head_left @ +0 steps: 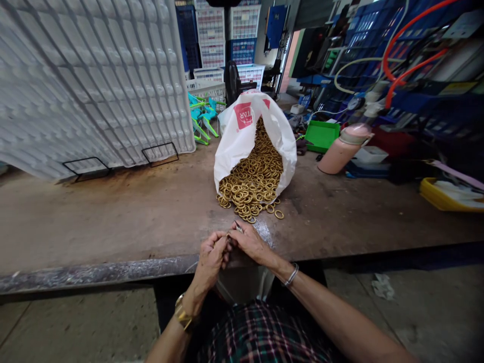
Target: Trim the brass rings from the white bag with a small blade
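My left hand (212,256) is closed in a pinch at the table's front edge. What its fingertips hold is too small to make out; it may be a ring. Against it, almost fingertip to fingertip, my right hand (252,244) is closed around a small pointed tool (238,227), whose dark tip sticks out past the fingers. Just beyond both hands, a pile of brass-coloured rings (251,184) spills from a white plastic bag (235,151) lying with its mouth toward me. A few loose rings (279,214) lie in front of the bag.
White moulded trays (124,80) stand upright at the left in wire holders (161,154). On the right of the wooden table (113,217) are a pink bottle (342,151), a green tray (322,136) and a yellow container (440,195). Stacked crates (209,27) stand behind.
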### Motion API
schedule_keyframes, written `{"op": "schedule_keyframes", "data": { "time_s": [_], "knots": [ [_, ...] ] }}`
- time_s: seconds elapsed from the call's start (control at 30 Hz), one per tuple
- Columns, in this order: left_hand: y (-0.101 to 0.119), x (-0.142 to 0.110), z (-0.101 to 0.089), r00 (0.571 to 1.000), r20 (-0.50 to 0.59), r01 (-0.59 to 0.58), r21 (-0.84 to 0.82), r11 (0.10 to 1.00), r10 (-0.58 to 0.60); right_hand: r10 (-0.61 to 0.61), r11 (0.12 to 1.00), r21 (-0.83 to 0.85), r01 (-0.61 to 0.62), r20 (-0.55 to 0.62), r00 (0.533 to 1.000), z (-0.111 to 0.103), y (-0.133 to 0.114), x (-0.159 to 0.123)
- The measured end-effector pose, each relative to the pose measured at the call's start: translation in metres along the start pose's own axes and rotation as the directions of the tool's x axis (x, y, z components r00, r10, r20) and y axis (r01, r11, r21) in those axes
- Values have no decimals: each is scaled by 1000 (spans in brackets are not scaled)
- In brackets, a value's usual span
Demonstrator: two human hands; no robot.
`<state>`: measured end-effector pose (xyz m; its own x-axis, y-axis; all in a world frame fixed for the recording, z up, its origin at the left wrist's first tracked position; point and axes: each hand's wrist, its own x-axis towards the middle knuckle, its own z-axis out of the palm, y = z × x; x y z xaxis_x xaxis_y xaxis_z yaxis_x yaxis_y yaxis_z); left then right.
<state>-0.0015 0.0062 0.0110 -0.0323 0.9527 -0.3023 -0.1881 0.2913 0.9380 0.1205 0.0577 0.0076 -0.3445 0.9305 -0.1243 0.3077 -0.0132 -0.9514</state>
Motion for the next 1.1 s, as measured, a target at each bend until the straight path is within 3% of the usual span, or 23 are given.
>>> {"op": "schedule_keyframes", "data": {
  "time_s": [0.2,0.57,0.7,0.83,0.97,1.1],
  "knots": [
    [0,-4,0,998,18,60,-117,991,-59,-16,1000,-6,16,3,1000,0,-4,-3],
    [0,-11,1,994,97,60,-234,970,-39,-89,996,13,89,29,996,-2,-3,-7],
    [1,-13,3,999,48,36,-238,971,-26,-168,969,-188,160,-31,985,-5,-2,-10],
    [-1,-13,5,1000,-5,6,-179,984,-7,-261,843,-461,279,104,960,-4,1,-19],
    [-5,-12,3,999,-23,-45,-74,996,43,-225,705,-641,302,201,953,-4,-3,-26],
    [-6,-13,2,997,-29,-73,14,997,73,-141,647,-714,267,232,962,-4,-7,-26]
  ]
}}
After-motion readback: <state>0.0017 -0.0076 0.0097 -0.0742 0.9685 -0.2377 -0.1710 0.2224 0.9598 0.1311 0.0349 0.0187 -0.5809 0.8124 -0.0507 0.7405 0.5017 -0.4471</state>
